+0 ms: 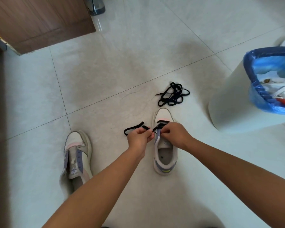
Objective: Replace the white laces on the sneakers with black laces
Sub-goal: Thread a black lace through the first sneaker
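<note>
Head view shows your two forearms reaching down to the right-hand sneaker [165, 155], which stands on the pale tiled floor [105, 71] with its toe pointing away from you. It is off-white with a pink band across the toe end of the lacing, lilac eyelet strips and a yellow-green mark at the heel; its opening faces up and the insole is visible. Your left hand [139, 137] is closed in a pinch on a black lace [133, 128], which loops out flat on the floor to the left of the shoe and runs back toward the front eyelets. Your right hand [174, 134] is curled over the front of the lacing area, fingers bunched on the lace there; you cannot tell exactly which eyelet it is at, since the fingers cover it. The two hands sit close together, just apart.

The other sneaker [77, 155] lies to your left, well apart from the first, with no lace in its lilac eyelets and its tongue showing a small label. A second black lace [172, 94] lies in a loose tangle on the floor just beyond the toe of the shoe you are working on. At the right stands a white bin [229, 99] with a blue liner; white laces [281, 91] lie inside it.
</note>
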`<state>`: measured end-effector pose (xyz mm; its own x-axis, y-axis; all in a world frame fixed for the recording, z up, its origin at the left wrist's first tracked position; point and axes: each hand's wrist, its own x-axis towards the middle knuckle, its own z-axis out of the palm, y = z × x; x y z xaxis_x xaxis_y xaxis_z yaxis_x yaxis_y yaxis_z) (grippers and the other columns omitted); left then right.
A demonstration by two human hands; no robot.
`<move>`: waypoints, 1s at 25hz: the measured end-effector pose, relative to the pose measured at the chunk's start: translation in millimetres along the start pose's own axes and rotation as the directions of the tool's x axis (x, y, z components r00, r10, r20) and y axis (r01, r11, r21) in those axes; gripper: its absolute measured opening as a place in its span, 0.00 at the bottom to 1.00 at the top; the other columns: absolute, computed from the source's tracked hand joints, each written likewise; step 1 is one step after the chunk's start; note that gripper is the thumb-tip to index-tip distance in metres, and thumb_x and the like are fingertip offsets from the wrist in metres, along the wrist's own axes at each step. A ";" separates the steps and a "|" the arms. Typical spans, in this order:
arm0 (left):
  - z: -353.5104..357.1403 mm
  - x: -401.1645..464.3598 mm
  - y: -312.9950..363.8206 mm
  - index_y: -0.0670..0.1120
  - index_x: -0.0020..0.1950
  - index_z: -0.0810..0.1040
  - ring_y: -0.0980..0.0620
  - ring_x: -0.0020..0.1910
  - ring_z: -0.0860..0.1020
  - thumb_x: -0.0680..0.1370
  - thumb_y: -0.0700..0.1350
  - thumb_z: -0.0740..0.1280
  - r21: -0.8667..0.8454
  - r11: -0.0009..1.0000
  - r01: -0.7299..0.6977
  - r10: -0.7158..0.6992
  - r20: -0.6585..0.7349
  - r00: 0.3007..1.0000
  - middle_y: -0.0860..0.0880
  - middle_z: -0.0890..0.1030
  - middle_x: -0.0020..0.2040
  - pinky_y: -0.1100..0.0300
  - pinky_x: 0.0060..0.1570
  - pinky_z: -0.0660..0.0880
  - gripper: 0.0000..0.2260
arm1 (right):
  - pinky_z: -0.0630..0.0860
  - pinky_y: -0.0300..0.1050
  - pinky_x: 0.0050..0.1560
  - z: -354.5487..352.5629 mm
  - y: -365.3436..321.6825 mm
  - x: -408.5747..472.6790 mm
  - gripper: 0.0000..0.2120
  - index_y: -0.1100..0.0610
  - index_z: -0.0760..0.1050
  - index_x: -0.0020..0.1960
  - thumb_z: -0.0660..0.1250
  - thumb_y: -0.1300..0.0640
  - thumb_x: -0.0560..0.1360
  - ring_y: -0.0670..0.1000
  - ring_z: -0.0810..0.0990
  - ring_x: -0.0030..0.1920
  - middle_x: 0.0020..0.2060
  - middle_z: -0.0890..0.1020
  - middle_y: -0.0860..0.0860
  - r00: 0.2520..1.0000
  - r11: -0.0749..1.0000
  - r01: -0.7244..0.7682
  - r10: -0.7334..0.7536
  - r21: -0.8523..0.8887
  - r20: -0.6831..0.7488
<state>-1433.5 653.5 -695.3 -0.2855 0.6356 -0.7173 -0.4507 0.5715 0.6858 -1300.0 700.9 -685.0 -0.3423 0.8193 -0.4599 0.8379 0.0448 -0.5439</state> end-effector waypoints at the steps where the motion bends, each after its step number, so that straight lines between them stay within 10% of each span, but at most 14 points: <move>1: 3.2 0.9 0.0 0.38 0.41 0.76 0.54 0.31 0.80 0.75 0.32 0.67 0.023 1.000 -0.016 0.015 0.004 1.000 0.44 0.79 0.37 0.67 0.37 0.79 0.04 | 0.66 0.35 0.35 1.5 0.4 0.1 0.07 0.59 0.82 0.44 0.64 0.61 0.74 0.49 0.74 0.41 0.39 0.80 0.50 1.000 1.000 0.004 -0.004 0.004 -0.024; 13: -0.6 12.1 9.5 0.40 0.42 0.78 0.54 0.31 0.80 0.74 0.33 0.68 0.314 0.934 -0.169 0.125 0.155 0.980 0.46 0.81 0.34 0.63 0.41 0.80 0.04 | 0.65 0.37 0.40 4.0 2.6 -2.2 0.08 0.59 0.82 0.50 0.66 0.60 0.75 0.47 0.73 0.44 0.48 0.81 0.53 0.998 0.998 0.034 -0.030 0.052 -0.060; 25: 8.1 5.2 -3.8 0.44 0.42 0.75 0.51 0.43 0.74 0.77 0.39 0.65 0.690 0.486 -0.536 0.423 0.351 0.835 0.49 0.74 0.41 0.64 0.42 0.68 0.05 | 0.64 0.41 0.43 9.7 5.3 3.7 0.08 0.61 0.79 0.49 0.62 0.60 0.76 0.57 0.76 0.51 0.48 0.80 0.56 0.993 0.993 0.074 -0.081 -0.087 -0.086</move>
<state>-1426.5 658.8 -700.6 -0.1326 0.9549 -0.2656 0.5180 0.2952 0.8028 -1301.0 698.7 -696.4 -0.3715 0.8591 -0.3520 0.8441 0.1546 -0.5134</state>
